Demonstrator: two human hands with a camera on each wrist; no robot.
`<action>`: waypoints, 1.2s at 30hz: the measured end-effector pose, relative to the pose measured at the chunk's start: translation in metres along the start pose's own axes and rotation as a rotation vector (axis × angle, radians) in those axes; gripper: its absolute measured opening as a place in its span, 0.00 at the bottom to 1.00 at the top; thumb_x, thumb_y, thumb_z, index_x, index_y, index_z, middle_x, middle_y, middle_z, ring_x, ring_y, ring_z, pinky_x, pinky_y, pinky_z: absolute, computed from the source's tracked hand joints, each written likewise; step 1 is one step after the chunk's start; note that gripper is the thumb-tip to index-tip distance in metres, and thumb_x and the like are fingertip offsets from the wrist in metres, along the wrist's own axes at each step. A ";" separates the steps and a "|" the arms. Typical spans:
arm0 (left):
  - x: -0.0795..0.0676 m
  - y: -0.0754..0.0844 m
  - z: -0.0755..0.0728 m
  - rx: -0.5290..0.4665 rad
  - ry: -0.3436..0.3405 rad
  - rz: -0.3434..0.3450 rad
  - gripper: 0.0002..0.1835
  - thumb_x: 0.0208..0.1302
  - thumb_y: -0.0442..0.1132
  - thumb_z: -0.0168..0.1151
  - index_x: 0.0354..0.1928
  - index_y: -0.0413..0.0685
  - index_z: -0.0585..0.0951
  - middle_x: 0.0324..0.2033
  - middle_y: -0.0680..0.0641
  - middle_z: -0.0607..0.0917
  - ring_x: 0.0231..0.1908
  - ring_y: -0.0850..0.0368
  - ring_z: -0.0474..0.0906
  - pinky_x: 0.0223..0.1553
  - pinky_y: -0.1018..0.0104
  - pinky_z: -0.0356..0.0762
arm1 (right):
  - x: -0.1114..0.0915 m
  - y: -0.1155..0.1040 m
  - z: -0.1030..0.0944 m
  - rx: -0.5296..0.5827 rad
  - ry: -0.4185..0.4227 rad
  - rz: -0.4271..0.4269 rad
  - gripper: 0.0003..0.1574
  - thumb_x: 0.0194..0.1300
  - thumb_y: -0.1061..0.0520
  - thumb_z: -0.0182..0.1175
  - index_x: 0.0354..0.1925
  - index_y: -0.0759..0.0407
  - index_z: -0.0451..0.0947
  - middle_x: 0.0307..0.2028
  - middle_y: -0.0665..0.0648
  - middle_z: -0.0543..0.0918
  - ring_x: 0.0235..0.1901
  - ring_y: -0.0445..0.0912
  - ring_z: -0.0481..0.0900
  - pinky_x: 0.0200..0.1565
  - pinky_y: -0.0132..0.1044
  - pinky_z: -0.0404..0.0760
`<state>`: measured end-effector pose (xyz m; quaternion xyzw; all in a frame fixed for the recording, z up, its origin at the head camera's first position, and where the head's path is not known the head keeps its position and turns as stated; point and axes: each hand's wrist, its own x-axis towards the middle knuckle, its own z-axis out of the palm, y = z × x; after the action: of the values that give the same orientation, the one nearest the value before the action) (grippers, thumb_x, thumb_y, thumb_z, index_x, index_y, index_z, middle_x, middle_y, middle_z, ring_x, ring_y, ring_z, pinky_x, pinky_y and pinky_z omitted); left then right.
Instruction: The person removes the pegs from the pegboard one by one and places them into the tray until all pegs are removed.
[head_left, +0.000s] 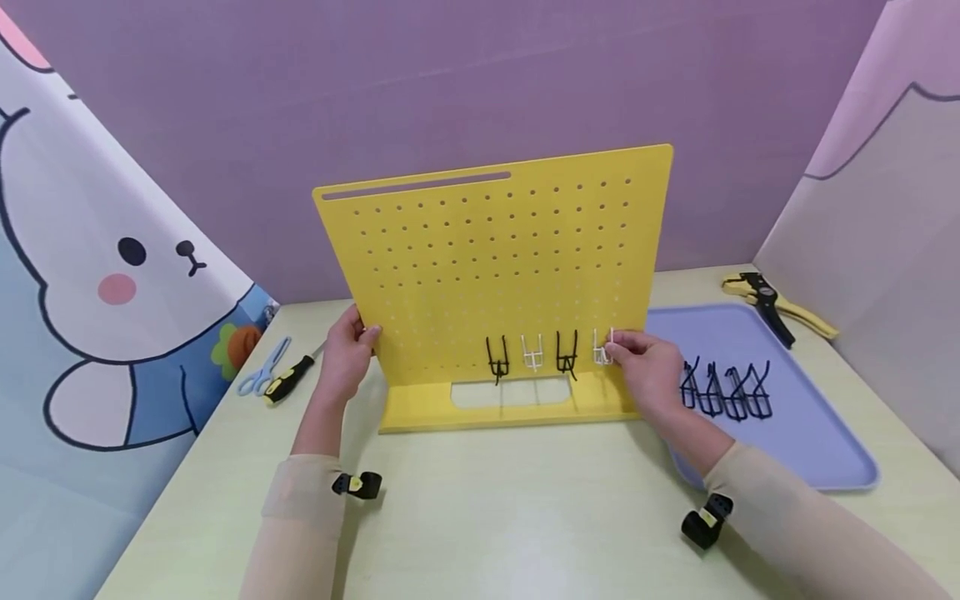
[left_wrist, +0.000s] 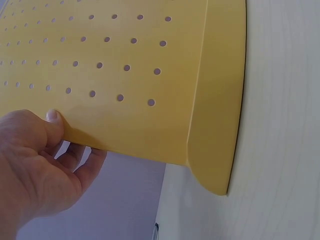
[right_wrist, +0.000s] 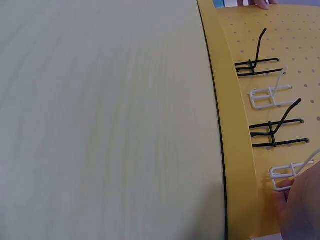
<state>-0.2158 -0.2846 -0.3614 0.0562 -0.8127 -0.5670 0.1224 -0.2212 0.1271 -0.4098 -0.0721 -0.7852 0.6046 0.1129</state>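
Note:
A yellow pegboard (head_left: 480, 250) stands upright on its base, with rows of small holes. My left hand (head_left: 347, 354) grips its left edge; in the left wrist view the thumb (left_wrist: 54, 122) lies on the front face and fingers reach behind. At the board's lower right, my right hand (head_left: 651, 372) pinches a white wire hook (head_left: 602, 348), partly hidden by the fingers. To its left on the board are a black wire hook (head_left: 567, 357), another white hook (head_left: 532, 353) and another black hook (head_left: 497, 360).
Right of the board, a lavender tray (head_left: 817, 433) carries several black wire hooks (head_left: 723, 392). Yellow-and-black wire strippers (head_left: 780, 308) lie behind it. Blue scissors (head_left: 264, 369) and a yellow-black screwdriver (head_left: 291, 379) lie at the left. A purple backdrop (head_left: 480, 75) rises behind the table.

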 end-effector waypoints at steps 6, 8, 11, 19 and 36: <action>0.001 -0.001 0.000 0.005 -0.002 -0.006 0.20 0.78 0.32 0.50 0.69 0.42 0.70 0.55 0.38 0.79 0.50 0.47 0.77 0.48 0.62 0.82 | -0.003 0.003 0.003 -0.013 0.014 -0.022 0.12 0.67 0.63 0.67 0.48 0.66 0.86 0.45 0.63 0.86 0.37 0.41 0.79 0.37 0.28 0.84; 0.001 -0.001 0.000 0.008 0.000 -0.007 0.20 0.78 0.32 0.50 0.69 0.42 0.70 0.55 0.38 0.79 0.50 0.47 0.77 0.49 0.60 0.82 | -0.003 0.003 0.004 0.005 0.022 -0.019 0.12 0.67 0.63 0.67 0.47 0.67 0.85 0.45 0.62 0.85 0.37 0.41 0.79 0.36 0.27 0.83; 0.002 0.000 0.000 0.011 0.001 -0.006 0.20 0.78 0.32 0.50 0.68 0.42 0.70 0.55 0.38 0.79 0.51 0.46 0.77 0.51 0.58 0.82 | -0.004 0.002 0.007 0.036 0.037 -0.002 0.12 0.67 0.61 0.68 0.47 0.66 0.85 0.45 0.61 0.84 0.38 0.42 0.78 0.36 0.27 0.82; 0.003 0.002 0.000 0.011 0.002 -0.003 0.20 0.79 0.32 0.49 0.69 0.42 0.69 0.56 0.38 0.79 0.52 0.47 0.78 0.51 0.59 0.83 | -0.002 -0.001 0.008 0.019 0.064 0.000 0.12 0.67 0.62 0.67 0.47 0.65 0.85 0.45 0.62 0.85 0.40 0.45 0.78 0.34 0.22 0.80; 0.003 -0.003 -0.001 -0.011 -0.002 0.012 0.19 0.78 0.31 0.50 0.68 0.40 0.70 0.55 0.38 0.79 0.51 0.47 0.78 0.47 0.62 0.84 | -0.001 0.002 0.006 0.024 0.043 -0.014 0.11 0.67 0.64 0.66 0.47 0.65 0.86 0.45 0.62 0.86 0.40 0.44 0.78 0.41 0.32 0.85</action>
<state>-0.2186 -0.2871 -0.3639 0.0502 -0.8100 -0.5707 0.1254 -0.2222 0.1221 -0.4136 -0.0783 -0.7758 0.6114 0.1348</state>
